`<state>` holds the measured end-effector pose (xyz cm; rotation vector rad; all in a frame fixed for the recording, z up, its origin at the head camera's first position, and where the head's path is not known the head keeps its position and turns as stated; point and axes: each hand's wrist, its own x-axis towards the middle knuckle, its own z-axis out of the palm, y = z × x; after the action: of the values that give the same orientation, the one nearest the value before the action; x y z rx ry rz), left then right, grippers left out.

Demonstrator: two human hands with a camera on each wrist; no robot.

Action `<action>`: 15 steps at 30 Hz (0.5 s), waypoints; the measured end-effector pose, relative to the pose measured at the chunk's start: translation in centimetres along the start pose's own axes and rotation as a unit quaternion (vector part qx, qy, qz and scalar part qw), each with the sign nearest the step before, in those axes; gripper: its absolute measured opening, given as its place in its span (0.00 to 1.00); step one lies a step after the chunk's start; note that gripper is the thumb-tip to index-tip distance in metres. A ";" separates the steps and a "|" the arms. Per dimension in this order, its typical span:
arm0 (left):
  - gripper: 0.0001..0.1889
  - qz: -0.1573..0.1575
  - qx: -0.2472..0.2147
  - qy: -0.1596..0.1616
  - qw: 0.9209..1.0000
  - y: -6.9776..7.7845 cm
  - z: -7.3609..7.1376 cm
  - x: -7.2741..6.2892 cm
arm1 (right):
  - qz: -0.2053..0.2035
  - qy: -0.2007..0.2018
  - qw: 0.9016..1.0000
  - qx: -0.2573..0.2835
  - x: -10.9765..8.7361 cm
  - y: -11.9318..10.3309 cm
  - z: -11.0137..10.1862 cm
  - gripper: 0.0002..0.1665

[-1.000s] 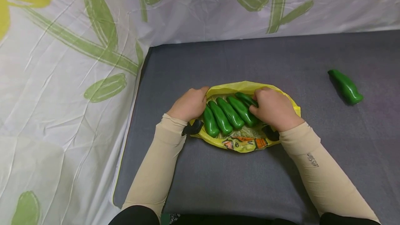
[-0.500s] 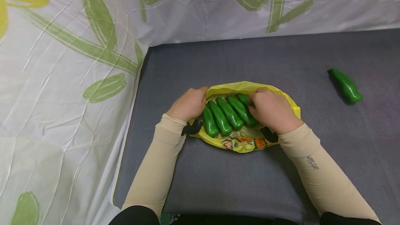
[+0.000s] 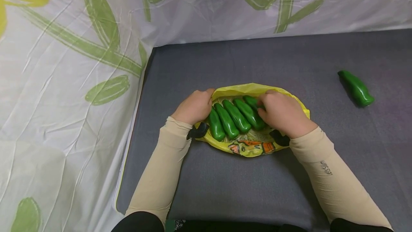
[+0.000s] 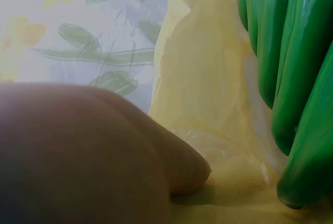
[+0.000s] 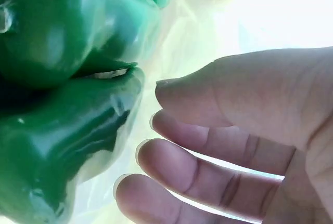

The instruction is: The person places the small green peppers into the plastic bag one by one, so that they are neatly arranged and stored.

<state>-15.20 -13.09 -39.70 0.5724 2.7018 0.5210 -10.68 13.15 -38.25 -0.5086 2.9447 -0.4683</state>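
Note:
A yellow plastic bag with orange print lies with its mouth spread wide, and several glossy green peppers lie side by side inside it. My left hand grips the bag's left rim; in the left wrist view its thumb lies against the inner yellow wall, apart from the peppers. Over the bag's right part is my right hand, hiding part of the rightmost pepper. In the right wrist view its fingers are loosely bent with nothing between them, a small gap from the nearest pepper.
One more green pepper lies alone on the dark grey tabletop, to the right of the bag. A white cloth with leaf prints hangs behind the table and along its left side. Dark wrist straps overlap the bag's sides.
My right hand shifts slightly left over the rightmost pepper, covering more of its lower end, then a touch back right. The left hand and the bag stay in place.

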 end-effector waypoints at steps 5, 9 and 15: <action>0.21 0.000 -0.001 0.000 1.000 0.0 0.1 0.0 | 0.009 -0.008 1.000 0.006 -0.1 0.1 -0.6 0.07; 0.20 0.003 0.000 0.004 1.000 -0.1 0.1 0.1 | 0.022 -0.023 0.999 0.013 -0.3 0.2 -1.2 0.11; 0.20 0.003 0.006 0.004 1.000 -0.1 0.1 0.1 | 0.026 -0.027 0.999 0.015 -0.5 0.4 -1.9 0.13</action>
<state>-15.28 -13.11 -39.87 0.5823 2.7130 0.5111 -10.66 14.26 -36.54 -0.4335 2.8869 -0.4848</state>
